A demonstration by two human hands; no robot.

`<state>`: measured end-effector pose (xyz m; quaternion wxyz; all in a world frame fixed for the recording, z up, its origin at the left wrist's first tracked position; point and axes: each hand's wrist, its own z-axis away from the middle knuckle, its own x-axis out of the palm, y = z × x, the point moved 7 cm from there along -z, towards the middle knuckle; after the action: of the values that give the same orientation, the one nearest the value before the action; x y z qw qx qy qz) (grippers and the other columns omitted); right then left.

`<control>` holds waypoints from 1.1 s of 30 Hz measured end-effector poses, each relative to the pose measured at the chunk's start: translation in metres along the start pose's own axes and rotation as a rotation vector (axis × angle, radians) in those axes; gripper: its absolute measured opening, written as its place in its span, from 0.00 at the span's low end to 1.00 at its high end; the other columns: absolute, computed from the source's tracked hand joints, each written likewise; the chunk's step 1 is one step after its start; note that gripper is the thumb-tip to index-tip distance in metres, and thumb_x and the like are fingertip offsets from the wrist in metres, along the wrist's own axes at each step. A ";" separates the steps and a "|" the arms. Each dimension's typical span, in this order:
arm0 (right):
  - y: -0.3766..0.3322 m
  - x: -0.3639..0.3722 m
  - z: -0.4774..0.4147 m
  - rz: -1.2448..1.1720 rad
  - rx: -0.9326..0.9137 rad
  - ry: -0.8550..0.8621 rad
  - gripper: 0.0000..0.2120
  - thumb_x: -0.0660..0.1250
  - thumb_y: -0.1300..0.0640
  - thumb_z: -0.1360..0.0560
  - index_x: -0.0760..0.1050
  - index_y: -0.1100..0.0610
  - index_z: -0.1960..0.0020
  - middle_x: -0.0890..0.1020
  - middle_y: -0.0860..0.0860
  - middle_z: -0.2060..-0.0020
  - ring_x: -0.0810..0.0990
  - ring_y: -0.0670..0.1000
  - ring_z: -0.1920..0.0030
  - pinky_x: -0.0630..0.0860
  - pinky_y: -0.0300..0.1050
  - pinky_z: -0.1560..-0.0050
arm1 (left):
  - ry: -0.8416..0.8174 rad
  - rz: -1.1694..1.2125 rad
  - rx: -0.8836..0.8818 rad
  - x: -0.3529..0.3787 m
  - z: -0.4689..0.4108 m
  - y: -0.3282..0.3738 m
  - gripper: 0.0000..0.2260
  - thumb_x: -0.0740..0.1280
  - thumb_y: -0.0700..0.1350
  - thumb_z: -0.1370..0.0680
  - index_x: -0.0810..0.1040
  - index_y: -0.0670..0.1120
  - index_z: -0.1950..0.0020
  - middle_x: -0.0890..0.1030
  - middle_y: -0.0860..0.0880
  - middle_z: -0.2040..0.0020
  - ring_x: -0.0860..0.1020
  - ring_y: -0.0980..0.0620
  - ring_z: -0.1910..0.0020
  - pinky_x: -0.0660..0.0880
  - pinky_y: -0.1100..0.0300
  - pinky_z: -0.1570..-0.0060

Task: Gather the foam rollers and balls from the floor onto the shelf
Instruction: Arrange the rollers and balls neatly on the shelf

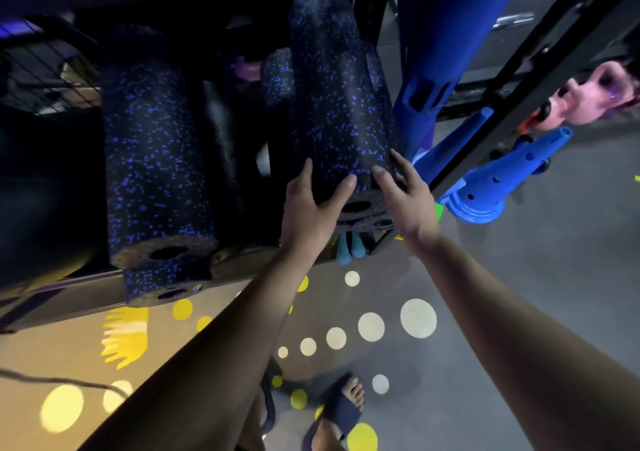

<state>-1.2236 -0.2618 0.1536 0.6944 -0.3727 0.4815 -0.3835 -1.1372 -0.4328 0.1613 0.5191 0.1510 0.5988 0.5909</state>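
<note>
Where dots (418,318) mark grey floor (526,277), shelf (62,295), foam roller (332,104), left hand (308,208), right hand (412,205), fingers (381,173) spread on it.

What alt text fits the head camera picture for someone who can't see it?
A person's left hand and right hand press on the near end of a black, blue-flecked foam roller lying atop other rollers on a dark shelf. A second roller lies to its left, blue cones to its right, over a dotted floor.
</note>
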 end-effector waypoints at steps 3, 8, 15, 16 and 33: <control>0.003 -0.003 0.000 0.034 0.041 0.018 0.30 0.67 0.35 0.25 0.70 0.42 0.25 0.81 0.42 0.35 0.78 0.41 0.36 0.71 0.43 0.30 | -0.078 -0.029 -0.008 -0.001 0.000 0.000 0.36 0.67 0.65 0.23 0.60 0.54 0.19 0.66 0.50 0.22 0.66 0.53 0.24 0.61 0.64 0.29; -0.021 -0.009 0.034 0.212 -0.283 0.357 0.19 0.65 0.45 0.20 0.77 0.61 0.42 0.80 0.53 0.47 0.76 0.55 0.42 0.73 0.53 0.38 | 0.047 -0.070 0.100 -0.053 0.013 -0.020 0.16 0.62 0.52 0.16 0.76 0.49 0.29 0.82 0.55 0.46 0.80 0.59 0.48 0.74 0.70 0.51; 0.062 0.097 0.111 0.012 0.180 0.240 0.24 0.55 0.40 0.22 0.71 0.61 0.59 0.79 0.58 0.63 0.75 0.61 0.58 0.68 0.60 0.56 | 0.079 -0.542 0.041 -0.119 0.053 -0.148 0.10 0.62 0.52 0.22 0.81 0.52 0.46 0.85 0.50 0.51 0.83 0.44 0.53 0.79 0.52 0.56; 0.078 0.122 0.117 -0.003 0.272 0.144 0.26 0.56 0.36 0.24 0.73 0.59 0.58 0.81 0.57 0.63 0.79 0.62 0.58 0.77 0.59 0.53 | 0.070 -0.543 0.066 -0.127 0.055 -0.156 0.11 0.62 0.52 0.24 0.80 0.52 0.46 0.84 0.50 0.50 0.83 0.43 0.52 0.79 0.51 0.56; 0.065 0.302 0.126 -0.848 0.737 -0.313 0.32 0.67 0.31 0.27 0.78 0.54 0.34 0.85 0.60 0.42 0.84 0.64 0.41 0.76 0.70 0.37 | 0.759 -0.302 0.288 -0.301 0.037 -0.171 0.51 0.83 0.64 0.40 0.65 0.37 0.29 0.68 0.31 0.36 0.65 0.42 0.35 0.66 0.43 0.32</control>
<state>-1.0194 -0.4844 0.0130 0.6271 -0.3190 0.0168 -0.7104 -0.9086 -0.6952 0.1551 0.3161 -0.0955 0.8390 0.4325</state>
